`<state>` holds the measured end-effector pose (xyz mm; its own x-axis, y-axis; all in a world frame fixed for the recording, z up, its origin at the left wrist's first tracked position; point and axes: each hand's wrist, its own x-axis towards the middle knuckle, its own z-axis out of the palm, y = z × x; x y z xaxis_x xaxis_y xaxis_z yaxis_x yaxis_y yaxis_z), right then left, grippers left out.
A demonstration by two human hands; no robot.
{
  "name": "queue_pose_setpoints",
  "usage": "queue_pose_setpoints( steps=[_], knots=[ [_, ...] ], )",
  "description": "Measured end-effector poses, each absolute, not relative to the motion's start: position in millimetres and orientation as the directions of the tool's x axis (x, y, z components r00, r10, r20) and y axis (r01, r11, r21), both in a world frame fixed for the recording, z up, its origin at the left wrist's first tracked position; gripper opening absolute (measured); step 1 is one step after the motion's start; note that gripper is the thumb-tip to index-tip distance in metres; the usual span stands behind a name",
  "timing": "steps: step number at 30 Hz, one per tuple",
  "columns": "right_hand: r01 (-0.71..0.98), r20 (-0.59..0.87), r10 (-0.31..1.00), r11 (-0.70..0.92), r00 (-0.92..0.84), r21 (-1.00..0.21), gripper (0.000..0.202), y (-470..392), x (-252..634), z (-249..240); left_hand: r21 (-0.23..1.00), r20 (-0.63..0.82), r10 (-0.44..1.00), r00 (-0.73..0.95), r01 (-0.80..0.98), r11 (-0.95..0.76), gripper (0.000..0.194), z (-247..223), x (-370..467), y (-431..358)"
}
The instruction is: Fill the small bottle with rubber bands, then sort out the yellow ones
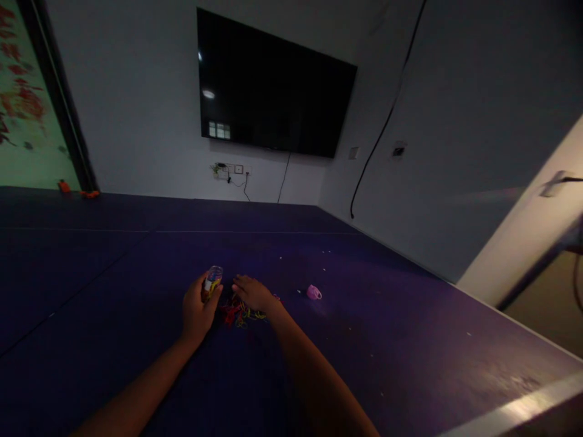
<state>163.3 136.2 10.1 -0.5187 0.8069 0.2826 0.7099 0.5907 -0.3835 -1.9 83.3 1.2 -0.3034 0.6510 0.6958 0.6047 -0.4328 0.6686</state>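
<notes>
The small clear jar with a yellow-and-white label [213, 284] carries print too small to read; at the far left, red brush-like characters [22, 100] run down a pale green panel [11, 161], cut by the picture's edge and not legible. The surface is a dark blue-purple floor [113, 273] with thin pale seams and scattered white specks. Beyond it, a wide black television [273, 85] hangs on a grey-white wall [132, 109] above sockets [234, 169], and a long black cable [387, 118] droops down the right-hand wall. The left hand [197, 309] grips the jar, tilted, thumb against its near side. The right hand [255, 294] reaches in palm down over a tangled pile of red and yellow thin loops [240, 313] — whether its fingers pinch any, I cannot tell. A small pink plastic cap with a ring [313, 292] lies to the right, apart from both hands.
</notes>
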Motion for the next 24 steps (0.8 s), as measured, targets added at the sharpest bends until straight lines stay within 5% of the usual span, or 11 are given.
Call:
queue_pose_setpoints(
  steps=[7, 10, 13, 15, 24],
  knots=[
    [0.627, 0.324, 0.772, 0.634, -0.547, -0.453, 0.06, 105, 181, 7, 0.67, 0.702, 0.64, -0.314, 0.596, -0.443, 0.048, 2, -5, 83],
    [0.589, 0.473, 0.834, 0.541, -0.283, -0.601, 0.063, 89, 202, 3, 0.614, 0.732, 0.632, -0.254, 0.648, -0.451, 0.045, 2, -4, 82],
    [0.632, 0.386, 0.914, 0.227, 0.125, -0.741, 0.068, 83, 212, -4, 0.555, 0.754, 0.631, -0.181, 0.689, -0.466, 0.042, 3, -5, 78],
    [0.646, 0.319, 0.923, 0.11, 0.216, -0.755, 0.068, 82, 211, -8, 0.526, 0.763, 0.628, -0.151, 0.71, -0.468, 0.042, 4, -6, 73],
    [0.659, 0.331, 0.94, 0.304, -0.088, -0.688, 0.049, 86, 165, -6, 0.492, 0.767, 0.635, -0.09, 0.717, -0.493, 0.042, 1, -9, 69]
  ],
)
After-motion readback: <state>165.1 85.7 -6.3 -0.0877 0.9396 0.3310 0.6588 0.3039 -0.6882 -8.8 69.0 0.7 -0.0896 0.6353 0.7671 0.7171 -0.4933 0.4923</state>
